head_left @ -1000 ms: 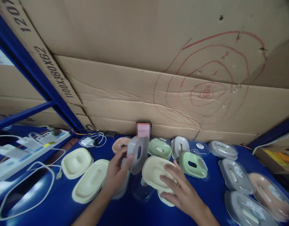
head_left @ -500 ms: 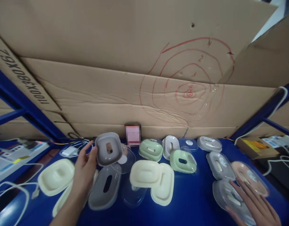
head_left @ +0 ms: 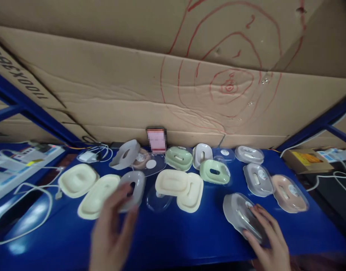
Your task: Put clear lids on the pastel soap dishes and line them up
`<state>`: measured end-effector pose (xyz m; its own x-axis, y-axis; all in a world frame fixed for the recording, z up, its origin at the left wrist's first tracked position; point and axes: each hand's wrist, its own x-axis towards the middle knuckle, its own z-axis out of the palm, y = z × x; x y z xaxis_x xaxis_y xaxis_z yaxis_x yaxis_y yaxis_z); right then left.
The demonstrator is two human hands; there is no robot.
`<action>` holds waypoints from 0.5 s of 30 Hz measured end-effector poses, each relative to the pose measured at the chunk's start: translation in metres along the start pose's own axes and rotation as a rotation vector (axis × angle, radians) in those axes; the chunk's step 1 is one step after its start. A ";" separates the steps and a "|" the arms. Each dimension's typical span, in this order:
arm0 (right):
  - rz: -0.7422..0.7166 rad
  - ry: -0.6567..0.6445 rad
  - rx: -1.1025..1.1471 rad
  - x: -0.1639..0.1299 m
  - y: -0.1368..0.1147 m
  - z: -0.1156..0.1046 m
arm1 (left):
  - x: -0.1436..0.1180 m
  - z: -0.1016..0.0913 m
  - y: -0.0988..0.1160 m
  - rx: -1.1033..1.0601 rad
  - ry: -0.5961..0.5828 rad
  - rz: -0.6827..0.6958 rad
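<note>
My right hand grips the near right side of a grey soap dish with a clear lid, at the right front of the blue table. My left hand, blurred and empty with fingers apart, hovers over a grey soap dish tray with an oval slot. Behind it another grey tray leans tilted. Cream trays lie to the left of that hand. In the middle, two cream trays overlap, beside a clear lid.
Green dishes and a pale one stand at the back middle. Lidded grey dishes and a pink one are at the right. A power strip and white cables lie left. Cardboard walls the back.
My left hand has let go of the grey tray at the back and come nearer. My right hand has brought the lidded grey dish leftward. The view has tilted down.
</note>
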<state>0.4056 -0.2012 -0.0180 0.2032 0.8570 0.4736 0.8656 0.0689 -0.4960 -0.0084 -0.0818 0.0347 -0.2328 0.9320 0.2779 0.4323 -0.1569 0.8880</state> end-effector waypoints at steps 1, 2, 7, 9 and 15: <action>-0.004 0.016 0.064 -0.001 -0.018 0.011 | -0.030 0.015 0.007 -0.094 -0.153 -0.030; -0.020 0.015 0.139 0.000 -0.038 0.021 | -0.056 0.030 0.013 -0.218 -0.309 -0.036; -0.153 -0.239 0.537 0.026 -0.133 0.062 | -0.103 0.081 0.014 -0.490 -0.538 -0.116; -0.168 -0.296 0.645 0.050 -0.152 0.070 | -0.091 0.078 0.005 -0.472 -0.394 -0.160; -0.360 -0.295 0.390 0.139 -0.142 0.111 | -0.063 0.051 -0.022 -0.458 -0.071 -0.284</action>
<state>0.2604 -0.0355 0.0374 -0.2550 0.8468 0.4668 0.6132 0.5149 -0.5991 0.0412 -0.1208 -0.0210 -0.2191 0.9757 -0.0072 -0.0669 -0.0077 0.9977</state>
